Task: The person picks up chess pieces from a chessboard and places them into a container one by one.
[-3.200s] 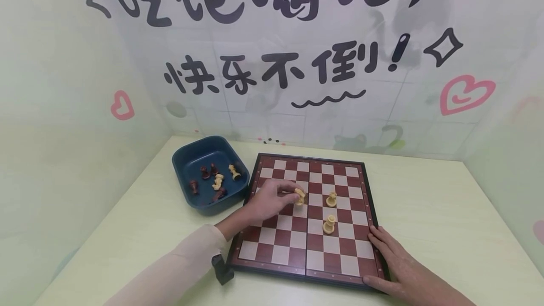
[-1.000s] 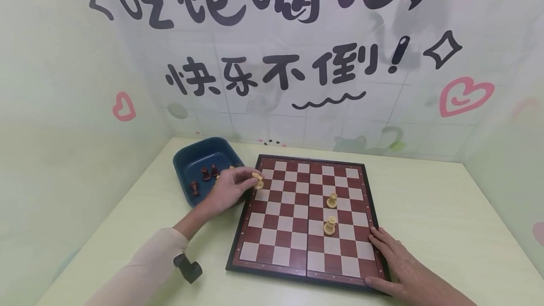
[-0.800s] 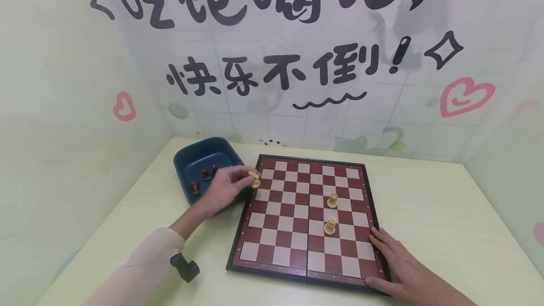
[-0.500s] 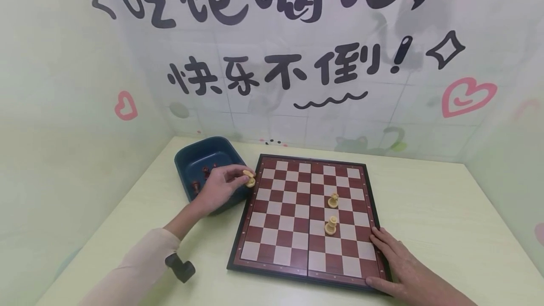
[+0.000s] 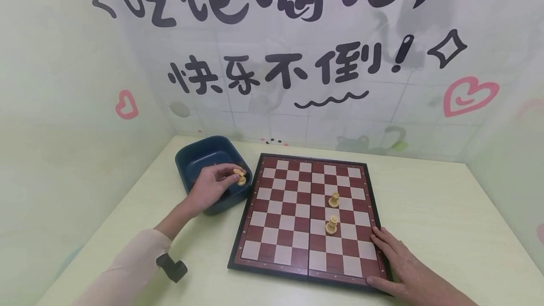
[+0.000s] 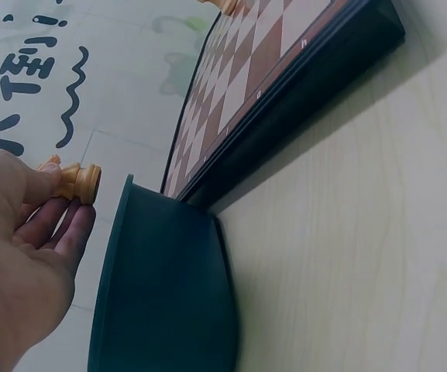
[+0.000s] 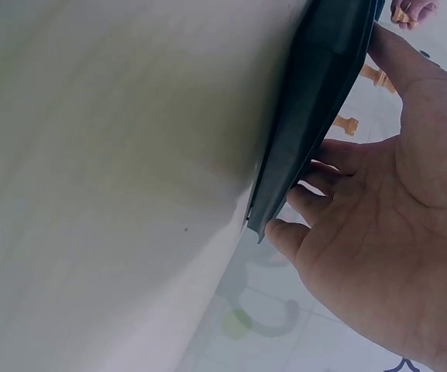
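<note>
My left hand (image 5: 210, 185) pinches a cream chess piece (image 5: 240, 177) between thumb and fingers, over the right side of a dark blue bin (image 5: 185, 152). In the left wrist view that chess piece (image 6: 82, 183) has its round base facing outward, and the fingers hide much of its top. My right hand (image 5: 401, 261) rests along the right edge of the red and white chessboard (image 5: 278, 225), fingers extended. A cream rook (image 5: 331, 225) stands upright on the board's right half. Just behind it stands another cream chess piece (image 5: 334, 200).
The bin stands against the board's upper left side; the left hand hides most of its contents. A black wrist mount (image 5: 172, 268) is on the left sleeve. Behind the table (image 5: 429, 202) rises a wall (image 5: 272, 103) with dark lettering, and side walls flank it.
My left hand has carried the cream chess piece leftward from the board to above the bin. The right hand and the two standing pieces have kept their places on the board.
</note>
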Action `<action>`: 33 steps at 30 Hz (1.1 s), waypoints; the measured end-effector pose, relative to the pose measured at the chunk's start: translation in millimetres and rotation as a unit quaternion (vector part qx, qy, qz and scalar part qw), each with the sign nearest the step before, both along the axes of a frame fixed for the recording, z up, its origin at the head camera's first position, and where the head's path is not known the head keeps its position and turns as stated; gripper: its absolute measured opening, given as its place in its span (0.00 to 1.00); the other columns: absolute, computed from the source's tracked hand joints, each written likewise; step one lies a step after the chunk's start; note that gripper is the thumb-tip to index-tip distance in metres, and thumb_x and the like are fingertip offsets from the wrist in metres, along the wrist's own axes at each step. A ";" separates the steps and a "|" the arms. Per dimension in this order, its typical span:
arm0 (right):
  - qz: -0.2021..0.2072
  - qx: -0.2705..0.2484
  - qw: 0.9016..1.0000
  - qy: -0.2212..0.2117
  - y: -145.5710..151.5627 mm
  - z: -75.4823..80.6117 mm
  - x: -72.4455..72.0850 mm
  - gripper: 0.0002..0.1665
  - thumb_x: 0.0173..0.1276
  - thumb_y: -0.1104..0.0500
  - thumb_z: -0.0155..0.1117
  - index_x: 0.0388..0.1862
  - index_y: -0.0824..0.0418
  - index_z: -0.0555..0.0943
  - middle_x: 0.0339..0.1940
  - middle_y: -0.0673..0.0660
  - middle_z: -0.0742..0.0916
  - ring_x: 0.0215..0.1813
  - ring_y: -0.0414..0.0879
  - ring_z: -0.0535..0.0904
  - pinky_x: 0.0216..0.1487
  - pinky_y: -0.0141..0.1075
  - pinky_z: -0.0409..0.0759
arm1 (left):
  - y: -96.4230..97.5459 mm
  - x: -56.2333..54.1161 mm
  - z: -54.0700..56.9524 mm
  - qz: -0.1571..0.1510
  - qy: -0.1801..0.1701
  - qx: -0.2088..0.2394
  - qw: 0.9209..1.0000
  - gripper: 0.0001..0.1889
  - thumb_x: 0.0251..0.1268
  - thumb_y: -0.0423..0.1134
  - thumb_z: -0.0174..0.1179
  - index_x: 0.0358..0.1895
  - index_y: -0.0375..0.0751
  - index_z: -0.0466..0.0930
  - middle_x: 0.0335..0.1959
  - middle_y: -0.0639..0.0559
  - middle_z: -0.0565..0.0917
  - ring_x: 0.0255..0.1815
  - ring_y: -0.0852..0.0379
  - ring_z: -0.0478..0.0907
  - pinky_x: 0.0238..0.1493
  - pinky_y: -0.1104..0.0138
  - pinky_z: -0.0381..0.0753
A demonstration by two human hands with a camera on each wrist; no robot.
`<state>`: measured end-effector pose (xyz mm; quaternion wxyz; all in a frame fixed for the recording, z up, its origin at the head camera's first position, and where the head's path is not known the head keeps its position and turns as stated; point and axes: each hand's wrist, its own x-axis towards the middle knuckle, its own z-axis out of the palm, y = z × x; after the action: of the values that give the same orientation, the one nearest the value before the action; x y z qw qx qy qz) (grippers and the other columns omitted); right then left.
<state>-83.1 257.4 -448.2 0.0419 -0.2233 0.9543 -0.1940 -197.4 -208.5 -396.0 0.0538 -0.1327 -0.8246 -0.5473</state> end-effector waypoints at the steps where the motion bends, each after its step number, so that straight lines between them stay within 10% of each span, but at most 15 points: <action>1: 0.000 0.000 1.000 -0.002 -0.1 0.1 0.0 0.59 0.64 0.27 0.65 0.78 0.66 0.61 0.78 0.60 0.62 0.72 0.59 0.65 0.59 0.52 0.78 | -1.4 0.3 0.0 0.004 -0.004 0.001 1.000 0.11 0.72 0.29 0.63 0.53 0.29 0.84 0.49 0.41 0.86 0.51 0.48 0.84 0.50 0.69 0.82; 8: 0.000 -0.001 1.000 0.004 -0.2 -0.1 0.5 0.59 0.64 0.28 0.65 0.78 0.66 0.62 0.77 0.61 0.63 0.72 0.59 0.65 0.60 0.52 0.78 | -13.0 2.8 -0.4 0.030 -0.020 -0.004 0.999 0.13 0.74 0.32 0.62 0.55 0.29 0.83 0.49 0.39 0.86 0.45 0.40 0.83 0.31 0.64 0.83; 18: 0.006 -0.003 1.000 0.028 1.2 -2.3 1.0 0.57 0.64 0.29 0.67 0.77 0.66 0.63 0.77 0.60 0.64 0.72 0.58 0.66 0.60 0.50 0.79 | -27.1 -0.8 -5.7 0.055 -0.009 -0.004 0.998 0.12 0.72 0.30 0.63 0.54 0.27 0.82 0.50 0.37 0.85 0.49 0.53 0.83 0.48 0.68 0.83; 33: 0.007 -0.012 1.000 0.015 1.6 -2.5 0.2 0.57 0.64 0.30 0.67 0.77 0.66 0.62 0.77 0.60 0.63 0.72 0.59 0.66 0.59 0.48 0.79 | -31.5 1.7 -8.1 0.082 0.006 0.044 0.996 0.17 0.76 0.27 0.56 0.63 0.23 0.74 0.60 0.32 0.79 0.61 0.38 0.76 0.53 0.76 0.77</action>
<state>-82.9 259.0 -450.7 0.0264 -0.2331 0.9509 -0.2017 -195.7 -240.0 -404.1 0.1092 -0.0656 -0.8074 -0.5761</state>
